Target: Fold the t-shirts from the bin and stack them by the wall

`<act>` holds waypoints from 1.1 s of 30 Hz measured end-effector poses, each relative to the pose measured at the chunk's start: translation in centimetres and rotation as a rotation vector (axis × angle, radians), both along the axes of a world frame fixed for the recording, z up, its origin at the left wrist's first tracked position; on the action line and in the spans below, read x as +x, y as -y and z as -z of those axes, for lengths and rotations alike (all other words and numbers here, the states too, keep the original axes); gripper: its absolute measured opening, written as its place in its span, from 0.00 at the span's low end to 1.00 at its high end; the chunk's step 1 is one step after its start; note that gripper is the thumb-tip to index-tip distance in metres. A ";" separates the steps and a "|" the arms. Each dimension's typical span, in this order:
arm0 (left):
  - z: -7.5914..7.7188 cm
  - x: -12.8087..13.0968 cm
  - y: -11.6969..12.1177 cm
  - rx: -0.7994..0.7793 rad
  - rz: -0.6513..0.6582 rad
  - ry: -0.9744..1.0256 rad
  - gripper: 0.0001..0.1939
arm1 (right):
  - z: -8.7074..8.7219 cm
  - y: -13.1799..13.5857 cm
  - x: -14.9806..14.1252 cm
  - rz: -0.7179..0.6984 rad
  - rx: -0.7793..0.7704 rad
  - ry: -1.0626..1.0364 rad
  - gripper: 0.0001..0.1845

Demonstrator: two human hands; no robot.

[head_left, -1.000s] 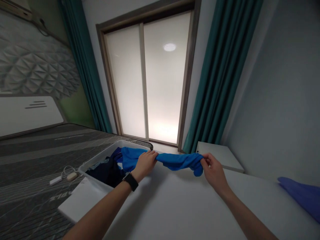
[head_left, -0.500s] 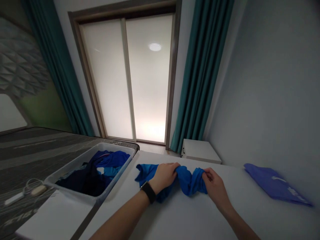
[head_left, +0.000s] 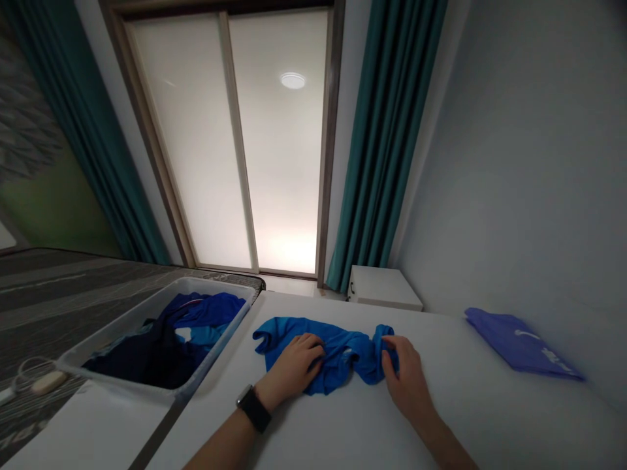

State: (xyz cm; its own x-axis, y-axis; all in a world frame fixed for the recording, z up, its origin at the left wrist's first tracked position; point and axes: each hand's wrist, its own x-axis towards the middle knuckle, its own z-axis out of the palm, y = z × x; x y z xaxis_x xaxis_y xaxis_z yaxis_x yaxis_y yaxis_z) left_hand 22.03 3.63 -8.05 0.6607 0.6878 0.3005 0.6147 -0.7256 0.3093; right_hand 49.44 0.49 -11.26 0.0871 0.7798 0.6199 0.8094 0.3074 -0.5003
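A crumpled bright blue garment [head_left: 337,349] lies on the white table [head_left: 343,431], its right end twisted into a bunch; the exact kind of clothing cannot be made out. My left hand [head_left: 294,365], with a black watch on the wrist, rests on the middle of the cloth, fingers loosely bent and lying over it. At the bunched right end, my right hand [head_left: 406,375] touches the fabric with its fingertips, thumb and fingers apart.
To the left stands a clear plastic bin [head_left: 181,391] holding dark and blue clothes [head_left: 161,346]. A folded purple-blue garment [head_left: 524,344] lies on the right beside the wall. Beyond the table is a low white cabinet [head_left: 382,287].
My left hand has slid left and down along the garment. The right hand has loosened its pinch on the end. The cloth now lies flatter and wider, and the view has shifted slightly.
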 end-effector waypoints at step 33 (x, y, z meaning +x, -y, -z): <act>-0.6 -0.8 -0.9 -0.225 -0.312 0.458 0.22 | -3.5 1.6 2.6 -0.092 -0.400 -0.196 0.21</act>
